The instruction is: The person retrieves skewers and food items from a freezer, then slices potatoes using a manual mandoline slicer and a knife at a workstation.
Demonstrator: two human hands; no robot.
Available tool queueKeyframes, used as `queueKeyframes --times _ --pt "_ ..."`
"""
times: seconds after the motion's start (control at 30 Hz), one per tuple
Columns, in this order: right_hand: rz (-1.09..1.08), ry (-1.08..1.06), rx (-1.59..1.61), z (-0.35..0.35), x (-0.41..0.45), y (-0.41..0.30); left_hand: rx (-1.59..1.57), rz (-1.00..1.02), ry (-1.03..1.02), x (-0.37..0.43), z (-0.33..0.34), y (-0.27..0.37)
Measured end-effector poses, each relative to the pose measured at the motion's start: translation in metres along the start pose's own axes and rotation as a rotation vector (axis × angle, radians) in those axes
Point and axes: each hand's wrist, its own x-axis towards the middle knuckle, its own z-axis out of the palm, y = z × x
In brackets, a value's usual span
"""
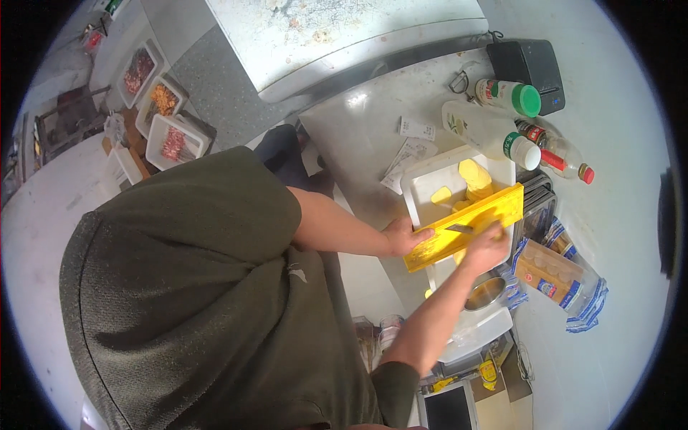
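Note:
A yellow plastic mandoline slicer (462, 230) lies across a white plastic tray (416, 199). My left hand (404, 236) grips its near end, with the thumb on top. My right hand (489, 248) is closed over the far part of the slicer, beside the metal blade (460, 228); it is blurred, and a bit of something yellowish shows at its fingers, most of it hidden. In the tray, beyond the slicer, rest a stack of yellow slices, perhaps potato (475, 177), and a single loose slice (441, 195). More yellow pieces show below the slicer, partly covered by my right hand.
Plastic bottles (492, 129) and a green-lidded container (508, 98) stand past the tray, near a black printer-like device (529, 75). Paper slips (416, 129) lie on the metal counter (360, 123). A metal bowl (485, 293) and a packaged food carton (548, 271) sit right of the tray.

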Motion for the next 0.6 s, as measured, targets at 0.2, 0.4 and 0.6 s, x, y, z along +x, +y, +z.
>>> queueKeyframes --times 0.2,0.4,0.6 --pt "0.005 -0.037 -0.015 -0.001 -0.018 0.006 -0.064 0.052 0.051 0.004 0.006 -0.003" --pt "-0.121 0.024 -0.010 0.007 -0.120 0.007 -0.064 -0.050 -0.007 -0.012 -0.018 0.024" --pt "-0.039 0.051 0.081 0.003 0.020 0.002 -0.042 -0.046 -0.040 -0.011 -0.003 0.017"
